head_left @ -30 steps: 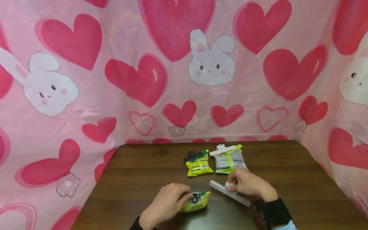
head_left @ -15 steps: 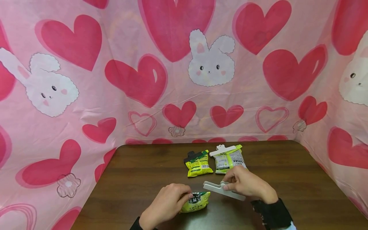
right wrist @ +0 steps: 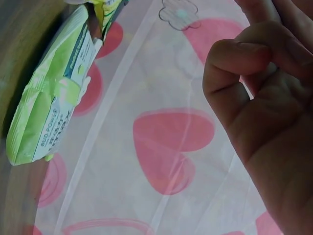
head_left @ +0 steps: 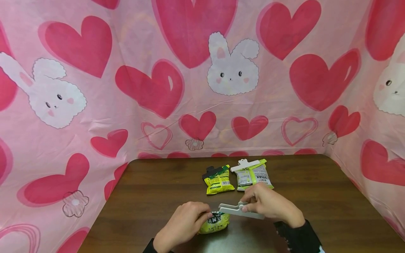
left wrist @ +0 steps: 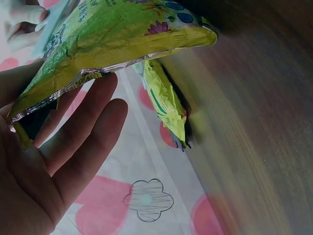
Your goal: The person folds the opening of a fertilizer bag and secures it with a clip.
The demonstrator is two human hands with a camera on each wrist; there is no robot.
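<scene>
Fingers of the left hand (head_left: 181, 225) curl round the left end of a small green snack packet (head_left: 216, 222), which lies on the brown table (head_left: 152, 189) just to that hand's right. In the left wrist view the packet (left wrist: 112, 44) rests against the fingertips (left wrist: 105, 85), the palm below it loosely cupped. The right hand (head_left: 269, 203) pinches a white bag clip (head_left: 238, 210) between thumb and fingers, the clip reaching out leftward from the hand so its far end sits right over the top edge of the packet, close beside the left fingers. Whether clip and packet touch I cannot tell. Just beyond the right hand lies a second packet (head_left: 253, 175) with a white clip on its top; to the left of that one, a third packet (head_left: 218, 180) carries a black clip.
</scene>
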